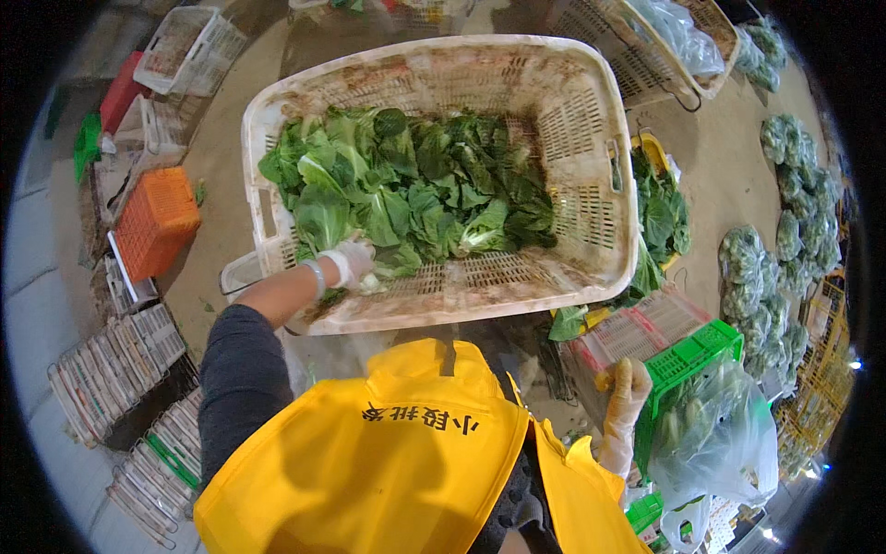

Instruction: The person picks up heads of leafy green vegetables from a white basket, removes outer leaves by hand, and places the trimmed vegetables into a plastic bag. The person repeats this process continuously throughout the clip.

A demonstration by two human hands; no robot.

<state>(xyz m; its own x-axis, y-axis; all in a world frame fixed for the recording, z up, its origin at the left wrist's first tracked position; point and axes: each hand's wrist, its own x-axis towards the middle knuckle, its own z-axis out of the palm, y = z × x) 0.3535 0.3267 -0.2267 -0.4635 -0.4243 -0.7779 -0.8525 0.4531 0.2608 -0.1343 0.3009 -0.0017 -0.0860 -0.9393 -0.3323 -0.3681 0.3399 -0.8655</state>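
Note:
In front of me a large dirty white plastic crate (443,315) holds loose leafy greens (387,201), heaped on its left and middle. My left hand (354,262), in a whitish glove, reaches over the near rim into the near left corner. Its fingers are down among the leaves and pale stem ends; whether they grip a stem is hidden. To the right, outside the crate, my right hand (626,388) is gloved with curled fingers. A small yellow-orange piece shows at its fingers, too unclear to name. It is beside the stacked red and green crates.
More greens (661,215) sit in a yellow basket right of the crate. Bagged vegetables (751,277) lie on the floor farther right. A green crate (692,353) with a plastic bag (720,429) stands near my right side. An orange crate (159,221) is at left.

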